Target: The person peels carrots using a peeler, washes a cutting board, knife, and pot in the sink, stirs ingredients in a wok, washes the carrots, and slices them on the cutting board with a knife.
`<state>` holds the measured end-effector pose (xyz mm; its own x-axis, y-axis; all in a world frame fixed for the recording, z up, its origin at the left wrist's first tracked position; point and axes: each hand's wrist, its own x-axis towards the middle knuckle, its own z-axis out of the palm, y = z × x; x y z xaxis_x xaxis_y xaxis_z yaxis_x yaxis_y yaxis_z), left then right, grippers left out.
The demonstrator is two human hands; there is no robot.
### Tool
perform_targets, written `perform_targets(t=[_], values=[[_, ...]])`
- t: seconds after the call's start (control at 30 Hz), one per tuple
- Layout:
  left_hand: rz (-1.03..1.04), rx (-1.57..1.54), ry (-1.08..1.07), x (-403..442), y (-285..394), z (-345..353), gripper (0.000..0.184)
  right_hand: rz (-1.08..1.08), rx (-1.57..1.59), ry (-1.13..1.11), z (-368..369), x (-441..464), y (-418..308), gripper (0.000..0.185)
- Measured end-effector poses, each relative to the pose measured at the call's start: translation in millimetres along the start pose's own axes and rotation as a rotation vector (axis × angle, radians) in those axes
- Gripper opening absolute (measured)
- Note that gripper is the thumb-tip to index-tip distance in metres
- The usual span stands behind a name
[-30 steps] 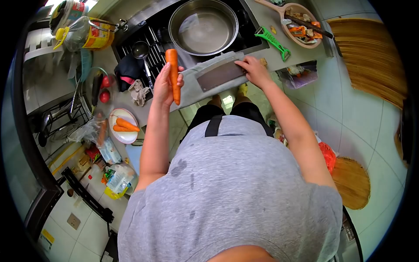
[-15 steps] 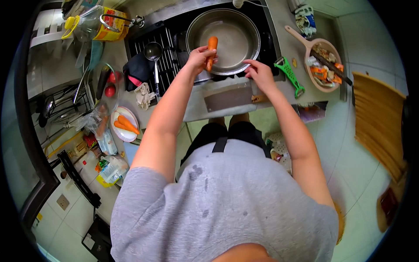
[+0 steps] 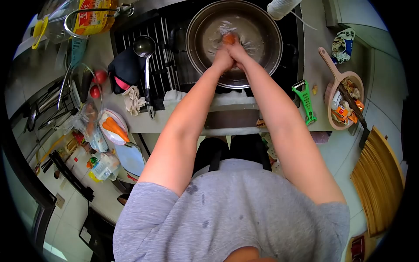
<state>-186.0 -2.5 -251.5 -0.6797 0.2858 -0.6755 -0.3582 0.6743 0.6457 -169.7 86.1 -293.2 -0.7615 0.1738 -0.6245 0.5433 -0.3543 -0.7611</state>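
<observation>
Left hand (image 3: 223,60) and right hand (image 3: 238,52) curled round carrot (image 3: 229,39) in watery pot (image 3: 270,41), ladle (image 3: 147,72) to left, green peeler (image 3: 306,101) to right

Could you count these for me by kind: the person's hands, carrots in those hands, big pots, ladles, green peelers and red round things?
Hands (left hand, right hand): 2
Carrot in the hands: 1
Pot: 1
Ladle: 1
Peeler: 1
Red round things: 2
Total: 8
</observation>
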Motion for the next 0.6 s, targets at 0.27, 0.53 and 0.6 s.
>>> perform_targets(t=[0.27, 0.53, 0.6], values=[[0.279, 0.229, 0.057, -82.7, 52.7, -39.6, 0.035, 0.31, 0.32, 0.16, -8.9, 2.4, -58.3, 0.03], [0.345, 0.074, 0.203, -183.5, 74.4, -144.1, 0.031, -0.277, -0.454, -0.254, -16.5, -156.7, -196.6, 0.068], [0.177, -0.459, 0.01, -213.1, 100.3, -170.6, 0.03, -0.249, -0.065, -0.55, -15.9, -196.9, -221.1, 0.067]])
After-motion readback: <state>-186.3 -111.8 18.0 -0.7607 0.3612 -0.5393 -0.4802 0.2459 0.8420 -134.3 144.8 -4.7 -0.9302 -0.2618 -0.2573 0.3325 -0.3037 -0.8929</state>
